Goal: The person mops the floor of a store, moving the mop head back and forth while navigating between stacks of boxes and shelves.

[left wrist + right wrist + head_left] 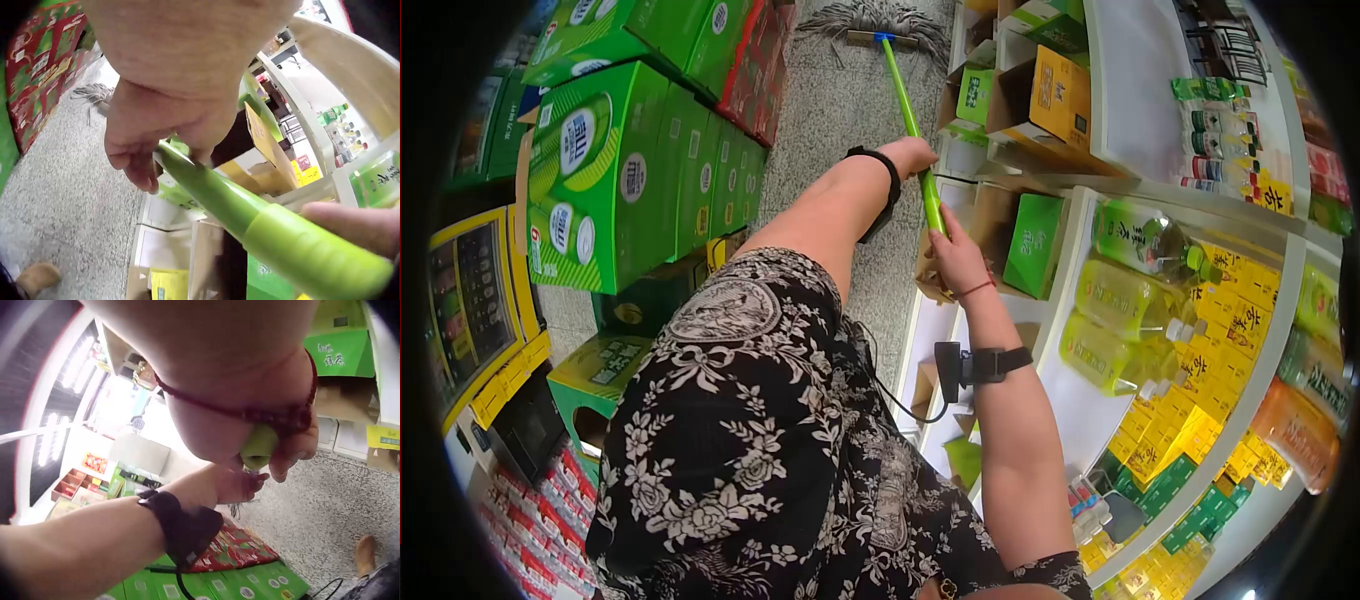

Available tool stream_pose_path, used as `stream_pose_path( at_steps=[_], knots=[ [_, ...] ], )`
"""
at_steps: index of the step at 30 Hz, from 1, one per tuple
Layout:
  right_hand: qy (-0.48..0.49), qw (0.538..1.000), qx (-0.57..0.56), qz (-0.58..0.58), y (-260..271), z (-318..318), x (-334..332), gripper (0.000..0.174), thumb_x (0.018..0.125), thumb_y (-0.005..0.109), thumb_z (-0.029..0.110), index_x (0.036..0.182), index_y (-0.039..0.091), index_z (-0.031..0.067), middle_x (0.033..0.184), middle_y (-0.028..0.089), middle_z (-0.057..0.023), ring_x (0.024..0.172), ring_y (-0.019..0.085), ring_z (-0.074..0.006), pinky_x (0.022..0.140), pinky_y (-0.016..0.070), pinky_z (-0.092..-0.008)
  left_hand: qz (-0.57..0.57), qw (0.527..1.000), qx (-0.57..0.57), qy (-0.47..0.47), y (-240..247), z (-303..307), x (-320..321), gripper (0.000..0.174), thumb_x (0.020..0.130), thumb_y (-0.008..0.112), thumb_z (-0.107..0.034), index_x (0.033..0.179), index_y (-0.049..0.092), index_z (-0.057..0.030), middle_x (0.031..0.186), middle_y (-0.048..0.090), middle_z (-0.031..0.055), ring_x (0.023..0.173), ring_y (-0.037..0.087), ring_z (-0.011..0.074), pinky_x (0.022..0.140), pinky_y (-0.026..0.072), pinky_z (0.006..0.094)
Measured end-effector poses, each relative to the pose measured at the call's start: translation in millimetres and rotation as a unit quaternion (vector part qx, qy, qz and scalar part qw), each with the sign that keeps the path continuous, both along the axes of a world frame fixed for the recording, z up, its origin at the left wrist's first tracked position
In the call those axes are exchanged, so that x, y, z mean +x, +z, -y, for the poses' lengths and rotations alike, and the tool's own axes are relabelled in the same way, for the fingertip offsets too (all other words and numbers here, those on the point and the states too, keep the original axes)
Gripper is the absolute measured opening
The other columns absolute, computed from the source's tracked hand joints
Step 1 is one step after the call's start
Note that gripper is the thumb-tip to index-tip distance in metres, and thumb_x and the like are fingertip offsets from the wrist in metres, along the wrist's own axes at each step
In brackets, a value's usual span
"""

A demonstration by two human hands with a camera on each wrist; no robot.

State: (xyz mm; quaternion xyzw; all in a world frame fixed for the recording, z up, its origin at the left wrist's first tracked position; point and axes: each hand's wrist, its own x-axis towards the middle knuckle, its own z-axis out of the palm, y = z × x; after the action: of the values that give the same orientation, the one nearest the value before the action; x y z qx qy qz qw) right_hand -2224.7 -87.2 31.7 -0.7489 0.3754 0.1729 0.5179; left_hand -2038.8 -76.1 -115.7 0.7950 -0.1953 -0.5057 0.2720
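Note:
A string mop with a bright green handle point(908, 95) stretches away from the body, its grey strands point(915, 22) spread over the floor at the far end. My left hand point(912, 156) curls round the handle's middle part, fingers wrapped loosely in the left wrist view. Nearer the body, my right hand point(960, 262), with a red cord bracelet at its wrist, grips the thick ribbed grip point(312, 250). In the right wrist view the handle's butt end point(259, 447) pokes out of this hand.
Stacked green cartons point(600, 170) and red cartons point(750, 70) line the left side. On the right run white shelves point(1135, 90) with open boxes, large bottles point(1100, 355) and yellow packs. Speckled floor point(810, 120) lies between them.

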Motion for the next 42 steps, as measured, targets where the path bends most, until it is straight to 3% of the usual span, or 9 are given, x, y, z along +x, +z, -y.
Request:
stream_pose_path(
  at_steps=[7,9,14,16,19,24,33,39,42],
  knots=[
    [0.009,0.999,0.0,-0.032,6,-8,-30,0.054,0.085,0.047,0.023,0.134,0.027,0.0182,0.075,0.059,-0.0141,0.063,0.059,-0.0211,0.062,0.0478,-0.0345,-0.046,0.999,0.009,0.0,4,-10,-20,0.036,0.08,0.05,-0.033,0.081,0.06,0.0014,0.067,0.059,0.0118,0.053,0.056,0.0224,0.048,0.044,0.0352],
    [0.067,0.995,-0.069,-0.006,2,-22,-67,0.051,0.087,0.045,0.022,0.134,0.028,0.0164,0.074,0.059,-0.0098,0.065,0.056,-0.0147,0.059,0.0463,-0.0285,-0.075,0.997,0.0,-0.022,-3,-25,-51,0.037,0.08,0.052,-0.034,0.082,0.06,0.0019,0.066,0.058,0.0113,0.051,0.054,0.0212,0.046,0.0439,0.0348],
    [0.048,0.997,-0.011,-0.063,53,-61,-163,0.057,0.084,0.048,0.022,0.135,0.024,0.0174,0.082,0.06,-0.0165,0.072,0.059,-0.0256,0.068,0.0462,-0.0346,-0.179,0.98,0.008,-0.084,51,-75,-141,0.045,0.08,0.053,-0.044,0.088,0.061,-0.0007,0.072,0.061,0.0118,0.056,0.059,0.022,0.047,0.0451,0.0348],
    [0.012,0.99,0.057,-0.129,79,-71,-196,0.057,0.084,0.049,0.022,0.135,0.026,0.0157,0.088,0.06,-0.0142,0.072,0.059,-0.0183,0.069,0.0463,-0.0301,-0.201,0.973,0.016,-0.11,75,-90,-170,0.046,0.08,0.052,-0.045,0.092,0.061,-0.0019,0.075,0.062,0.0117,0.059,0.06,0.0223,0.047,0.0428,0.035],
    [-0.012,0.998,0.023,-0.05,96,-84,-251,0.054,0.084,0.05,0.017,0.134,0.031,0.0131,0.088,0.059,-0.0112,0.07,0.056,-0.012,0.067,0.0455,-0.0253,-0.299,0.933,0.056,-0.194,67,-94,-206,0.053,0.082,0.048,-0.046,0.11,0.053,-0.0018,0.087,0.063,0.0153,0.074,0.062,0.0257,0.053,0.0399,0.0343],
    [-0.047,0.999,0.021,0.003,126,-89,-265,0.049,0.083,0.048,0.01,0.131,0.035,0.0067,0.085,0.059,-0.0082,0.068,0.053,-0.0106,0.067,0.0443,-0.0233,-0.316,0.901,0.073,-0.29,75,-85,-225,0.057,0.082,0.046,-0.047,0.117,0.046,-0.0022,0.095,0.062,0.0181,0.08,0.062,0.0271,0.059,0.0409,0.0373],
    [-0.057,0.997,0.043,0.003,96,-29,-174,0.05,0.082,0.048,0.008,0.13,0.036,0.0065,0.09,0.058,-0.008,0.072,0.055,-0.011,0.069,0.0443,-0.0236,-0.261,0.929,0.071,-0.251,54,-32,-130,0.047,0.082,0.046,-0.048,0.102,0.057,-0.0069,0.081,0.064,0.0144,0.061,0.062,0.0231,0.061,0.0444,0.0394],
    [-0.084,0.992,0.066,0.066,16,54,-19,0.051,0.082,0.048,0.015,0.131,0.035,0.0105,0.099,0.058,-0.0138,0.073,0.058,-0.0154,0.07,0.0458,-0.0276,-0.221,0.96,0.021,-0.168,-11,47,28,0.044,0.083,0.046,-0.042,0.093,0.059,-0.0011,0.075,0.062,0.0134,0.056,0.06,0.023,0.057,0.0465,0.0392],
    [0.016,0.999,-0.004,0.027,-3,93,91,0.054,0.083,0.047,0.019,0.133,0.031,0.0127,0.098,0.058,-0.0171,0.077,0.058,-0.0201,0.072,0.0454,-0.0306,-0.155,0.987,0.02,-0.042,-10,83,125,0.045,0.079,0.053,-0.04,0.087,0.061,0.0039,0.072,0.061,0.016,0.056,0.06,0.0249,0.05,0.0502,0.0349]
  ],
)
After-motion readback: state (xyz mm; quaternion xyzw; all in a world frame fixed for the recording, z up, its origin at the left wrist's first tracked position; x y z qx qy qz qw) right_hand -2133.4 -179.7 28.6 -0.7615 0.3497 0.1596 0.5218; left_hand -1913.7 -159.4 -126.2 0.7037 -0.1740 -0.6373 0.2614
